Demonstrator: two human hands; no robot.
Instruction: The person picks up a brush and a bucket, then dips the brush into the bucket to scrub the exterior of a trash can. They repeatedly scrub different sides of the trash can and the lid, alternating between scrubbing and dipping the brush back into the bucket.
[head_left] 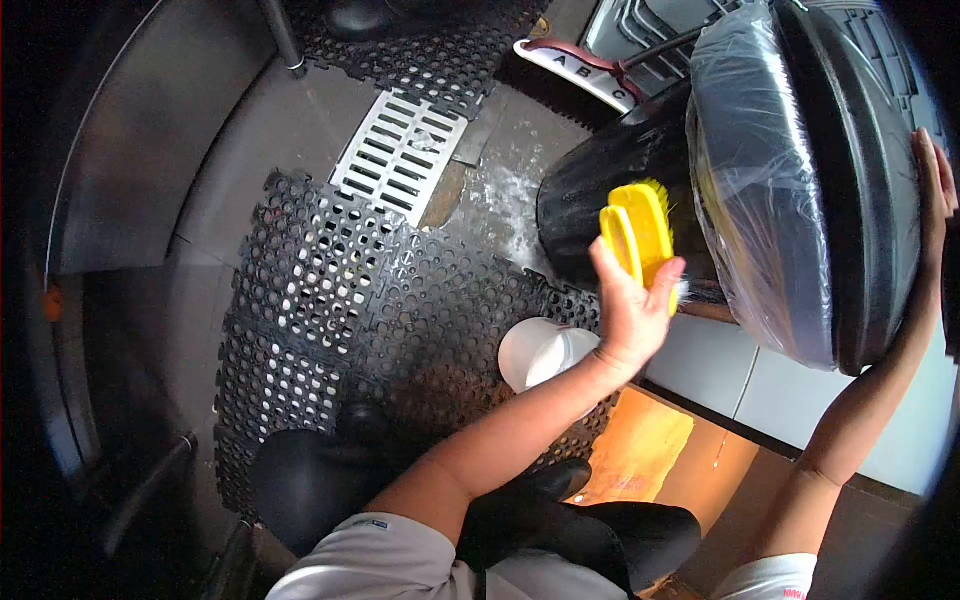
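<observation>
My left hand (637,308) grips a yellow scrubbing brush (640,225) by its looped handle. The brush is held up against the side of a black bin (620,180), its bristles facing the bin. Clear plastic liner (765,190) hangs folded over the bin's upper part, below a black lid or rim (860,190). At the far right, my right hand (938,185) holds the outer edge of that black top, its fingers curled and partly cut off by shadow. Below the brush, a white bucket (530,350) stands on the floor, partly behind my left forearm.
Perforated black rubber mats (420,300) cover the floor around a white slotted drain grate (400,150). Whitish wet residue (510,200) lies beside the bin. A lettered brush head (580,75) and grey racks (640,35) are behind it. A steel panel (150,140) stands left.
</observation>
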